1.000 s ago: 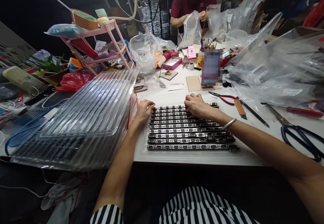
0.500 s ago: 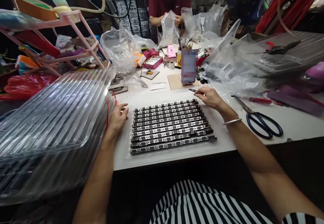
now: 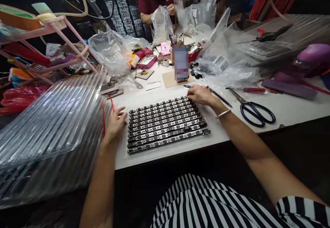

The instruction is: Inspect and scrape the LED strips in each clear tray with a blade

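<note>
Several rows of small black-and-silver connector-like parts point(image 3: 165, 122) lie in a clear plastic tray point(image 3: 125, 137) at the front of the white table. At the tray's left edge is my left hand point(image 3: 115, 121), its fingers apart and nothing seen in it. My right hand point(image 3: 201, 94) is over the far right corner of the tray, fingertips down at the end of the farthest rows; whether they pinch a part is hidden. A dark pen-like tool point(image 3: 219, 96) lies on the table just beyond my right wrist.
Stacked clear ribbed trays point(image 3: 59, 118) stand at the left, beside a pink rack point(image 3: 74, 32). Scissors point(image 3: 254, 109) and a red screwdriver point(image 3: 254, 90) lie at the right. A phone point(image 3: 181, 63) stands behind the tray. Across the table, a person point(image 3: 160, 1) handles a plastic bag point(image 3: 162, 23).
My right hand has come nearer, from beyond the tray's far right corner onto the ends of the rows. The whole view has shifted. My left hand stays by the tray's left edge.
</note>
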{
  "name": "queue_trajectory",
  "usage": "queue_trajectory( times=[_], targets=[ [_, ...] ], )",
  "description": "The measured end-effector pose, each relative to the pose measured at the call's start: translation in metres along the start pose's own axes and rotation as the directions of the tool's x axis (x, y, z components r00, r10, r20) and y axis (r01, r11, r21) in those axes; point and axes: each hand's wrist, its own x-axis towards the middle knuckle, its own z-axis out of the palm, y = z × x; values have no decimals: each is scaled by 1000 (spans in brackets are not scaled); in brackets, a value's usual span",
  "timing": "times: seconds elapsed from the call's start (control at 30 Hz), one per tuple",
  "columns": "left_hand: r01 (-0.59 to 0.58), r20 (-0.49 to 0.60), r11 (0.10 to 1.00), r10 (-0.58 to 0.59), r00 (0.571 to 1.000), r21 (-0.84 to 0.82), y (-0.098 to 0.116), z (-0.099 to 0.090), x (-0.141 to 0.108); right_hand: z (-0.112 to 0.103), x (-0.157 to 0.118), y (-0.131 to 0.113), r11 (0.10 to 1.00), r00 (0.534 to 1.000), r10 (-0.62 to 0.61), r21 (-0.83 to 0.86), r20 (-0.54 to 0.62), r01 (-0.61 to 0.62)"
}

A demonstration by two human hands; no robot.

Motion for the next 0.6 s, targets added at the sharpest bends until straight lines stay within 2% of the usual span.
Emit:
queue_trajectory(
  times=[0.1, 0.17, 0.2, 0.23, 0.3, 0.37, 0.47, 0.53, 0.6],
  targets=[
    [35, 1, 999, -35, 999, 0, -2, -7, -20, -23, -20, -7, 998, 995, -4, 57, -104, 10],
    [-9, -86, 997, 15, 996, 72, 1, -10, -46, -38, -48, -10, 987, 980, -38, 148, -197, 68],
    [-58, -149, 990, 77, 986, 127, 5, -10, -61, -43, -65, -10, 971, 975, -79, 207, -208, 123],
    [-121, -215, 978, 157, 964, 173, 10, -8, -77, -45, -82, -11, 951, 977, -129, 257, -168, 170],
    [-286, -241, 939, 327, 914, 190, 29, 5, -107, -43, -116, -11, 916, 977, -211, 342, -33, 209],
    [-469, -142, 873, 486, 863, 137, 51, 28, -129, -33, -141, -12, 907, 972, -226, 378, 68, 184],
    [-682, 67, 719, 680, 730, 133, 81, 73, -146, -15, -160, -15, 922, 981, -176, 362, 79, 136],
    [-765, 202, 620, 738, 644, 174, 94, 99, -149, -5, -162, -18, 931, 988, -148, 342, 38, 126],
    [-795, 305, 563, 735, 606, 225, 100, 118, -151, 0, -161, -20, 935, 992, -128, 333, 2, 120]
  ],
)
